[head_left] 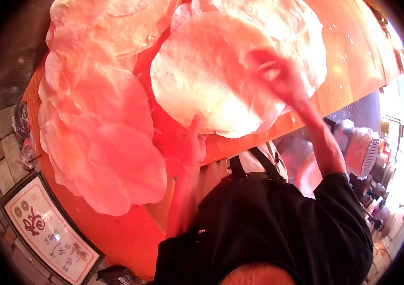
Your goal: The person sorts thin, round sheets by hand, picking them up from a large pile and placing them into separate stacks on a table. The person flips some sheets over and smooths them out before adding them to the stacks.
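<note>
Big round pale puffed cracker disc (211, 76) up off the orange tabletop (354, 52), tilted, held between both hands. Left hand (191, 145) open, fingers straight, propping the lower rim. Right hand (278, 76) blurred across the top face; can't tell if spread flat or pinching. Looks like plenty done already: pile of overlapping pink-lit discs (102, 142) covering the left side. Another pale disc (301, 28) just behind. Bare room only on the right strip, tabletop edge close to the body.
</note>
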Tool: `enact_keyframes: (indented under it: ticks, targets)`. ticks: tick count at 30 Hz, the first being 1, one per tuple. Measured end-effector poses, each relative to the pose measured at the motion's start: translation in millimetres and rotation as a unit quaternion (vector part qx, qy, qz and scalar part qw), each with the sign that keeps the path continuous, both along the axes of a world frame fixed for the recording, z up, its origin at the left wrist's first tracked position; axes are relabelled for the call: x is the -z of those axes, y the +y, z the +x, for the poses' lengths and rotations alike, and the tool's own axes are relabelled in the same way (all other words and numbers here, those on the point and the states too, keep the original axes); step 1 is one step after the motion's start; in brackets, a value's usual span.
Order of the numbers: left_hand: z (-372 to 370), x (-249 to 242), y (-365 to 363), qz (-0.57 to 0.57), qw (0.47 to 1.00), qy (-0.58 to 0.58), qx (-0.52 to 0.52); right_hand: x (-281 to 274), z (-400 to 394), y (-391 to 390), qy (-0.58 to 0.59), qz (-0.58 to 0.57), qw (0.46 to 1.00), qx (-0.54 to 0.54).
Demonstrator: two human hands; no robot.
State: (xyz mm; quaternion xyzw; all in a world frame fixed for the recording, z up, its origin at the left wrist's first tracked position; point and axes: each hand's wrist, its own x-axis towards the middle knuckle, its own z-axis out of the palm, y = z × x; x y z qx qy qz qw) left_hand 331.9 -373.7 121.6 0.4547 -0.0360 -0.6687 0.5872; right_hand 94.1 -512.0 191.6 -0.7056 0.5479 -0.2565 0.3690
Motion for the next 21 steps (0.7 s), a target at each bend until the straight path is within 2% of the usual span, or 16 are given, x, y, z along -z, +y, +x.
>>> enact_keyframes:
  ticks: [1,3,4,7,9,10,11,13,15,16,17,19,20,21]
  targets:
    - [-3,-10,-2,-0.019,0.999,0.035,-0.033,-13,35,24,0.01,0.081,0.996,-0.047]
    - [6,4,5,-0.111,0.993,0.035,0.026,7,55,46,-0.046,0.034,0.981,-0.188]
    - [8,11,6,-0.16,0.985,0.036,0.054,10,57,47,-0.044,0.013,0.982,-0.183]
    - [6,21,8,-0.156,0.986,0.047,0.042,13,55,50,-0.04,-0.021,0.981,-0.187]
    - [-10,-10,-6,-0.114,0.993,-0.004,0.041,12,42,46,-0.037,-0.009,0.98,-0.196]
    - [-12,-10,-8,-0.098,0.994,-0.016,0.042,24,43,47,-0.074,-0.014,0.987,-0.143]
    - [-13,-10,-9,-0.082,0.995,-0.028,0.044,26,47,49,0.009,-0.032,0.99,-0.135]
    - [9,40,3,-0.061,0.997,-0.021,0.052,26,59,48,0.184,-0.064,0.975,-0.109]
    - [18,48,7,-0.089,0.947,-0.294,0.094,34,76,50,0.201,-0.081,0.96,-0.179]
    - [23,48,5,0.003,0.985,-0.167,0.04,33,76,48,0.193,-0.067,0.96,-0.191]
    - [28,46,2,0.099,0.994,-0.039,-0.014,25,75,44,0.182,-0.053,0.96,-0.204]
    - [39,45,8,0.041,0.998,-0.043,-0.005,-7,62,28,0.363,-0.174,0.903,-0.152]
    - [44,45,12,0.012,0.999,-0.044,-0.002,-12,44,14,0.057,-0.115,0.991,-0.042]
    - [50,44,16,0.024,0.998,-0.055,-0.007,-15,14,-5,-0.256,-0.046,0.963,0.074]
